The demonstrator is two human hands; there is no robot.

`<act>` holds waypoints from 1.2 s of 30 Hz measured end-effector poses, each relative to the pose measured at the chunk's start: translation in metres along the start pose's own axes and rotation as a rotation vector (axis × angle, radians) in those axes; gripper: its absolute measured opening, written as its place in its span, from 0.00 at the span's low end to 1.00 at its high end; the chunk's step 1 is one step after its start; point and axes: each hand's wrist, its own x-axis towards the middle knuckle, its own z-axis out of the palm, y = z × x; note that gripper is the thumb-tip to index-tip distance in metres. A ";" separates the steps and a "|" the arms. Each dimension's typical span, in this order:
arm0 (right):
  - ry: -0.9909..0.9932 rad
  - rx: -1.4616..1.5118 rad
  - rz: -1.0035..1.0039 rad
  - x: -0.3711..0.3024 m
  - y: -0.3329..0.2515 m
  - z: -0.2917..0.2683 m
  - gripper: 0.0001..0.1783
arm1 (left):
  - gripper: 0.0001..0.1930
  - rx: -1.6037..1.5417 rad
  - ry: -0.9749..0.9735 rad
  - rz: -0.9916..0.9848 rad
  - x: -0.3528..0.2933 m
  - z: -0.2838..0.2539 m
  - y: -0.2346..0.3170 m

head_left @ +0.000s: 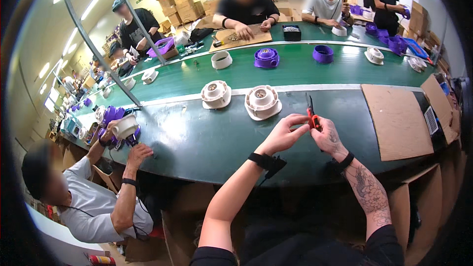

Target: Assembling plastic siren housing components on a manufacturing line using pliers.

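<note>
The red-handled cutters [311, 114] are above the near edge of the desk [207, 143], a little right of its middle, with the dark blades pointing up and away from the person. The right hand [329, 137] is closed around the red handles and holds the tool upright. The left hand [285, 134] is just beside it on the left, with the fingers [298, 118] curled and the fingertips meeting the tool near the handles; whether it grips something small there I cannot tell. As for containers, a small black tray [292, 32] stands at the far edge of the desk, and it holds some small pale pieces that are too small to identify. Stacked cardboard boxes [178, 5] are behind the workers across the desk; their content is not visible. Two white round housings [243, 98] lie on the desk just beyond the hands, near a pale strip that runs along the surface. Further away lie a purple round part [266, 57], a purple ring [323, 53] and a white ring [221, 59]. A flat cardboard sheet [397, 120] lies on the right part of the desk. The desk is long, curved in the view and covered in dark green. Other people work along the far edge and the left end, under long ceiling lamps.
</note>
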 end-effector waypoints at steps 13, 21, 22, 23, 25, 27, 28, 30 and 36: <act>-0.198 -0.328 -0.046 0.037 0.023 -0.040 0.18 | 0.26 1.297 1.252 -0.196 -0.027 -0.233 -0.107; -0.636 -0.095 0.158 0.039 0.040 -0.007 0.25 | 0.23 0.754 1.125 -0.228 -0.036 -0.256 -0.128; -0.634 -0.097 0.153 0.040 0.040 -0.007 0.25 | 0.22 0.690 1.136 -0.114 -0.035 -0.253 -0.124; -0.634 -0.098 0.145 0.042 0.040 -0.008 0.25 | 0.22 0.627 1.147 0.000 -0.036 -0.250 -0.119; -0.596 0.041 0.146 0.048 0.047 -0.019 0.27 | 0.21 0.743 1.126 0.133 -0.025 -0.230 -0.096; -0.502 0.115 0.137 0.057 0.036 -0.029 0.27 | 0.18 -0.102 0.963 0.269 -0.015 -0.204 -0.069; -0.436 0.068 0.094 0.061 0.035 -0.039 0.26 | 0.13 -0.373 0.864 0.276 0.000 -0.177 -0.040; -0.390 -0.018 0.036 0.073 0.009 -0.040 0.30 | 0.11 -0.535 0.768 0.277 -0.017 -0.174 -0.038; -0.191 -0.545 -0.448 0.089 -0.046 -0.036 0.36 | 0.34 -0.137 0.711 0.399 -0.009 -0.115 -0.023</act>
